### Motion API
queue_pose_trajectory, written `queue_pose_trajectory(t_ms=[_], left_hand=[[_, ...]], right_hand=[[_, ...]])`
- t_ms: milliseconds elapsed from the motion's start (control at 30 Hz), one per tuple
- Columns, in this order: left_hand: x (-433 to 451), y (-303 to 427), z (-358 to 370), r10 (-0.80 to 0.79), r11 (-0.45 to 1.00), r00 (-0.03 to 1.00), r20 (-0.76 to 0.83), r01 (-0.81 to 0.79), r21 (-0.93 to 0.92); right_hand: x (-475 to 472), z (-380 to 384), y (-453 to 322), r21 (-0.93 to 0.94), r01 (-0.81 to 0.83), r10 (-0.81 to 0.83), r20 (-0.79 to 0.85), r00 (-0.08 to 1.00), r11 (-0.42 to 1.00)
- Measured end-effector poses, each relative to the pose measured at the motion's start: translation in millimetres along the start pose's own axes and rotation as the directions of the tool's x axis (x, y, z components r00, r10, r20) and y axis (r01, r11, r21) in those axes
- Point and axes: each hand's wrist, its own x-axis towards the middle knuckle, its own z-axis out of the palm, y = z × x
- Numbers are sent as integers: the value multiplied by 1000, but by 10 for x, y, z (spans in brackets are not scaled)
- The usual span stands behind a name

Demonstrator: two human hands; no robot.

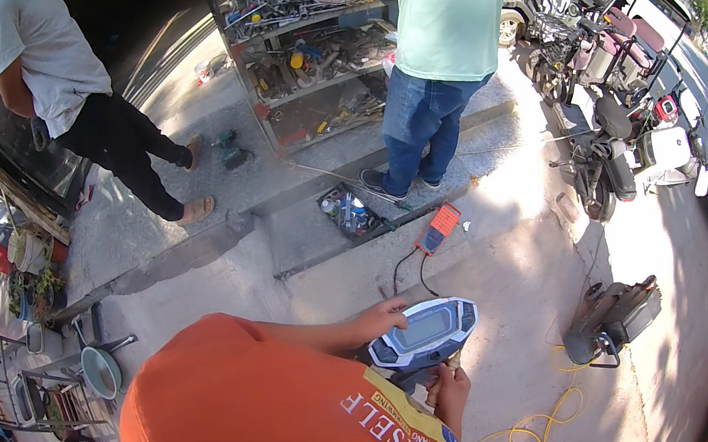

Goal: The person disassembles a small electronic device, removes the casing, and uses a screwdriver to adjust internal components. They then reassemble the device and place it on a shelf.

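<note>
My left hand (380, 319) grips the left edge of an instrument cluster (427, 331), probably from an electric scooter, in a white and dark blue housing. Its grey display faces up and shows no readable figures. Close to its lower right side, my right hand (454, 388) pinches a tan cable or connector (434, 396); where that joins the cluster is hidden. Just beyond the cluster, a red handheld meter (440, 227) lies on the concrete, with black leads (423, 278) trailing back from it. A black tray (350, 212) of small bottles and tools sits on the step.
Ahead, a person (435, 80) stands before tool-laden shelves (313, 67); another person (121, 143) walks at left near a cordless drill (230, 150). A yellow hose (546, 439) coils at right below a wheeled metal stand (615, 321). Scooters (608, 151) stand beyond. A basin (100, 372) is at lower left.
</note>
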Motion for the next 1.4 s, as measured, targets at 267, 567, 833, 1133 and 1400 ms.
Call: queue_pose_trajectory(t_ms=[267, 567, 833, 1133, 1400], left_hand=[[-804, -345, 27, 109, 984, 952, -286, -145, -106], [-2317, -910, 365, 32, 896, 849, -528, -258, -361], [-3185, -1358, 61, -65, 585, 814, -577, -438, -683], [-4357, -1909, -1103, -134, 389, 650, -748, -659, -644], [-5682, -2388, -3054, -118, 432, 539, -834, -728, -532]], right_hand=[[-118, 13, -44, -49, -55, 66, 287, 956, 997], [-513, 371, 356, -100, -283, 279, 646, 710, 954], [-1182, 1337, 397, -246, -382, 401, 820, 408, 891], [-1599, 3338, 1080, -489, 486, 513, 853, 94, 725], [-2621, 5297, 1538, -685, 683, 699, 618, 360, 254]])
